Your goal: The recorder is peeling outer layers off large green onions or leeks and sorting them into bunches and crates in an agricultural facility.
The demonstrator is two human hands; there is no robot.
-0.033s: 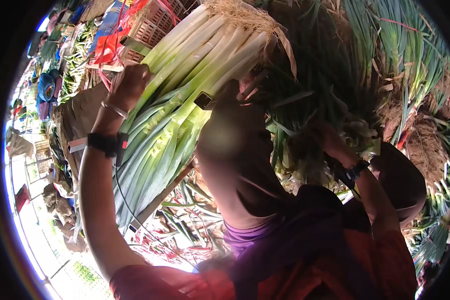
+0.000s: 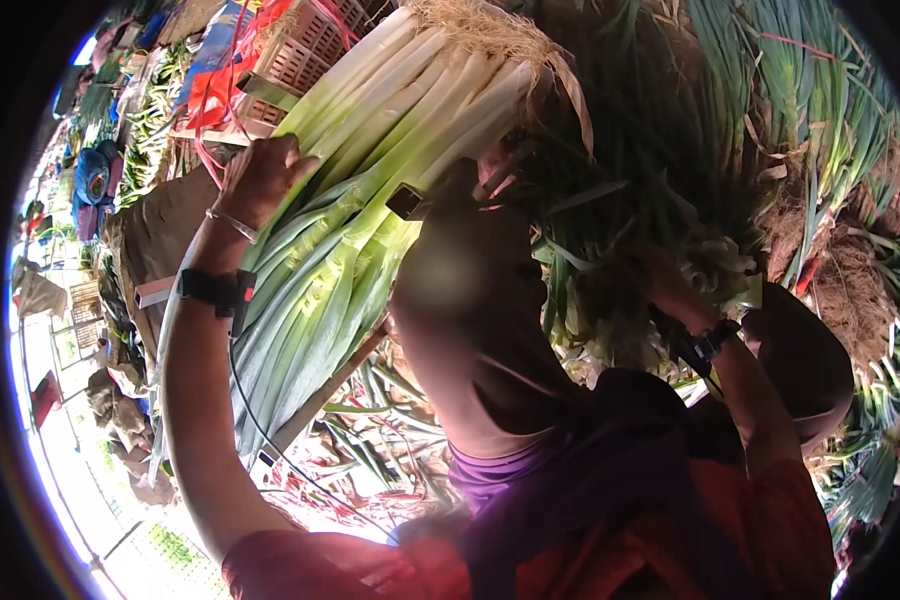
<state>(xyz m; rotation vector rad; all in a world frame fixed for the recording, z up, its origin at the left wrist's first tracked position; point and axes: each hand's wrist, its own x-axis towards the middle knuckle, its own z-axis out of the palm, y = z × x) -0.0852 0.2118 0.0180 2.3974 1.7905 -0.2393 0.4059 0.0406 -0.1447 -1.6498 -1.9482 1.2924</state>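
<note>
A thick bundle of leeks (image 2: 360, 225) lies slanted on a stand, white stems and stringy roots (image 2: 490, 35) at the far end, green leaves toward me. My left hand (image 2: 265, 175), with a bracelet and a black wrist strap, is at the bundle's left edge, its bent fingers and thumb closed on an outer leek. In deep shadow to the right, my right hand (image 2: 660, 280) reaches among dark green leaves (image 2: 610, 240); its fingers are hidden there. Between my arms rises a brown-clothed shape (image 2: 470, 310), apparently my knee.
A square metal bar end (image 2: 406, 201) juts beside the bundle. Behind my left hand stand a plastic crate (image 2: 305, 50) and red plastic sheeting (image 2: 210, 100). More leeks (image 2: 820, 130) are piled at right. Loose leaves and red strips (image 2: 315, 485) litter the ground.
My left hand has turned slightly and slid a little to the right along the leeks' edge, with the thumb showing more. My right hand looks nearly unmoved.
</note>
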